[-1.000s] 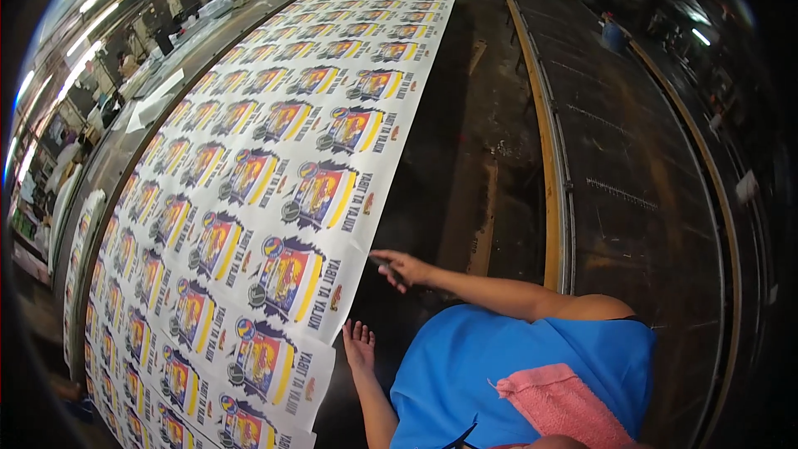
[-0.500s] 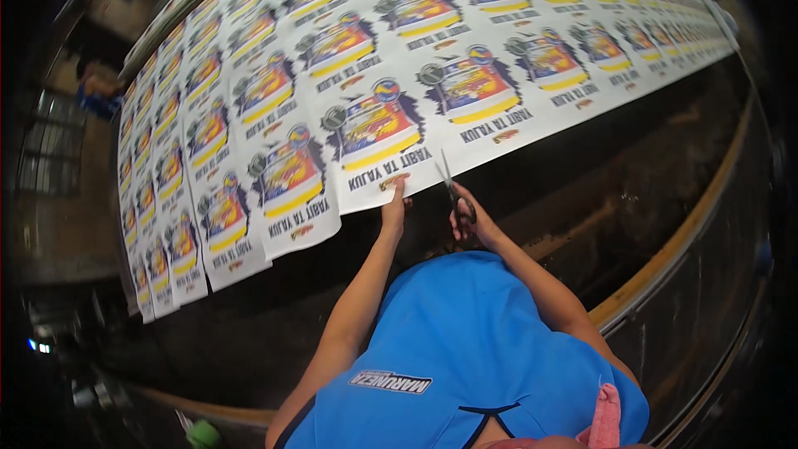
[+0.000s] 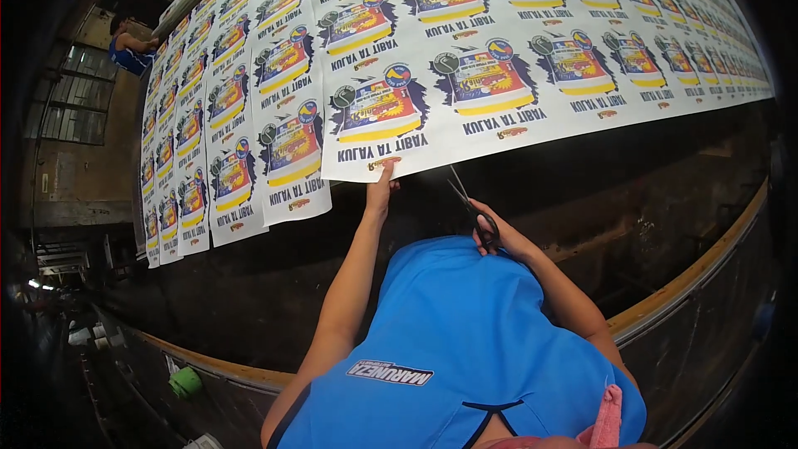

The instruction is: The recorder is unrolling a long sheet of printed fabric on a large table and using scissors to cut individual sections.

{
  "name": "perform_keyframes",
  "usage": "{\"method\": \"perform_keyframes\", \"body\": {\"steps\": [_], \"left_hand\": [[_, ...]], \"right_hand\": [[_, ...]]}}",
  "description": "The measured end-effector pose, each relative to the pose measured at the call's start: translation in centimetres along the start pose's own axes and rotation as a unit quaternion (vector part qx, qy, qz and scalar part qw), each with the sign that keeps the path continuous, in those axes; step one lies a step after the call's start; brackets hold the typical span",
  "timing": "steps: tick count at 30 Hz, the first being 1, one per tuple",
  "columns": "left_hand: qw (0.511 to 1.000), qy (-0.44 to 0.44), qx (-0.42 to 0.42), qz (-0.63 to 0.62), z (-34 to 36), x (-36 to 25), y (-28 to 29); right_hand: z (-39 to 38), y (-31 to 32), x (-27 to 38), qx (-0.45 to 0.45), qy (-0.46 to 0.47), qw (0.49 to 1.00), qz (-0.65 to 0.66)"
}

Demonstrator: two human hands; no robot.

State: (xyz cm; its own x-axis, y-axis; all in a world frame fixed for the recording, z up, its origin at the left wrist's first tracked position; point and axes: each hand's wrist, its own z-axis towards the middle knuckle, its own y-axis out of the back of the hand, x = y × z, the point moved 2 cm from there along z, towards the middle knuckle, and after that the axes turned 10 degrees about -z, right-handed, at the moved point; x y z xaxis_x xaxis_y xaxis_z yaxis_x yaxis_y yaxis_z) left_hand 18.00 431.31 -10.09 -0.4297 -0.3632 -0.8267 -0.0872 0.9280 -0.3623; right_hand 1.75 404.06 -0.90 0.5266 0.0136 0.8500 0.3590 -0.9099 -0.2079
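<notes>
A wide white printed sheet (image 3: 416,170), covered in repeated colourful designs, slopes away in front of me. My left hand (image 3: 381,191) pinches its near edge, thumb on top and fingers underneath. In my right hand (image 3: 509,239) is a pair of black-handled scissors (image 3: 470,209), fingers wrapped round the handles. The blades point up toward the sheet, slightly parted, with their tips just below its edge and apart from it. Left of my left hand, the sheet is in several strips whose lower ends hang at uneven heights.
A dark trough-like space lies below the sheet, bordered by a wooden rail (image 3: 665,298) at right. Another person (image 3: 129,48) in blue stands at the far left by the sheet. A green roll (image 3: 184,382) sits at lower left.
The scissors have come away from the sheet, down and to the right; their blades overlapped its edge before. My left hand keeps its pinch. The view has turned, bringing the other person into clearer sight.
</notes>
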Motion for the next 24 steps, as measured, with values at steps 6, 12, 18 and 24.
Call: {"method": "perform_keyframes", "body": {"steps": [6,12,18,24], "left_hand": [[0.998,0.004,0.01,0.063,-0.7,0.5,0.2],[0.991,0.001,0.049,0.122,-0.4,0.1,0.9],[0.991,-0.036,0.029,0.123,-0.8,0.0,0.6],[0.992,-0.018,0.027,0.123,-0.5,-0.3,0.0]], "right_hand": [[5.5,0.4,-0.5,-0.095,0.052,0.991,0.08],[7.2,-0.5,-2.3,-0.135,0.071,0.983,0.099],[12.0,2.6,-0.3,-0.156,0.085,0.981,0.075],[15.1,4.4,1.2,-0.153,0.105,0.979,0.084]]}}
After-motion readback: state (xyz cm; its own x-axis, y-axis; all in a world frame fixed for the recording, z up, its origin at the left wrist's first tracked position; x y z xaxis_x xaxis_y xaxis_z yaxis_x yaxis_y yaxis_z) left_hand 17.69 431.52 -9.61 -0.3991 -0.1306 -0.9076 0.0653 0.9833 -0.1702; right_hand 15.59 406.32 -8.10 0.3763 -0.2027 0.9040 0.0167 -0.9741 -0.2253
